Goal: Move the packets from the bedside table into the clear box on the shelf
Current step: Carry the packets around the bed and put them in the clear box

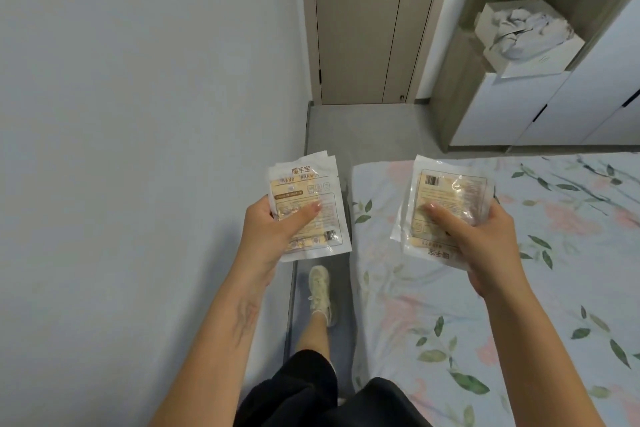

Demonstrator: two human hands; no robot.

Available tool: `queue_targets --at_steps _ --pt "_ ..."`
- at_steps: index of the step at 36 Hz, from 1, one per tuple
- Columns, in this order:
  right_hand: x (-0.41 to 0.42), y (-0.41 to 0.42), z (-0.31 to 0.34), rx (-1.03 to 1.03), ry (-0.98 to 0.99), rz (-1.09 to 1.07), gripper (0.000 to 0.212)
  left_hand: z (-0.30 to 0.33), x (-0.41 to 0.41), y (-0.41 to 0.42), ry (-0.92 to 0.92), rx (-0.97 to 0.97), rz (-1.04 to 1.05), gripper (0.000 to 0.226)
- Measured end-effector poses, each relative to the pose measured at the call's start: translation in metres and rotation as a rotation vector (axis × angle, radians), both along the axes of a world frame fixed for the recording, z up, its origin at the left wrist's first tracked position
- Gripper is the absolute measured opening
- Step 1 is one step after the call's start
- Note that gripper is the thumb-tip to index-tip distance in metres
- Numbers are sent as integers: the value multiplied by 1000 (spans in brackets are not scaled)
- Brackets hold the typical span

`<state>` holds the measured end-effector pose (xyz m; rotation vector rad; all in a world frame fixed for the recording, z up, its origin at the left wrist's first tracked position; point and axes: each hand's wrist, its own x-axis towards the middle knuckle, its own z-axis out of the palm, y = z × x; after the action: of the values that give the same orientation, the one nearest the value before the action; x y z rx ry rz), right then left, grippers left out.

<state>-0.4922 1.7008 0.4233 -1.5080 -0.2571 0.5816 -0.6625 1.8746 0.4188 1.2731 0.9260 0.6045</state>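
- On the left, my left hand (pixel 273 229) grips a fanned stack of packets (pixel 309 208), thumb pressed across the printed face, fingers behind.
- These look light and flat, slick plastic film with soft filling, I'd judge; the layers could slide apart, so I'd keep pinching across the middle.
- On the right, my right hand (pixel 485 239) clamps another bundle of packets (pixel 446 204) above the bed (pixel 519 322), thumb on top.
- That clear wrap looks crinkly and slippery; a firm whole-bundle hold seems safest.
- The shelf (pixel 540 45) waits far right; I can't pick out the clear box.
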Motion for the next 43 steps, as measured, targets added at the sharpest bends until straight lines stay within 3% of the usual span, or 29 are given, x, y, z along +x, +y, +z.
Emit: queue_targets --at_steps 9,19,29,36,40,43 --pt "95 133 -15 -14 -37 -41 27 -25 100 149 5 -48 77 17" --pt "210 329 8 55 19 -28 28 19 226 332 -57 25 30 20" --pt "301 438 28 71 -25 41 29 24 301 419 -76 1 140 22" --pt "388 450 -12 -23 -66 -97 27 6 388 497 -10 23 20 19" --pt "459 470 -48 18 -40 -283 27 -8 480 554 -48 94 -122 19" --pt "517 499 -53 41 -39 -277 27 -16 561 563 -31 132 -255 20"
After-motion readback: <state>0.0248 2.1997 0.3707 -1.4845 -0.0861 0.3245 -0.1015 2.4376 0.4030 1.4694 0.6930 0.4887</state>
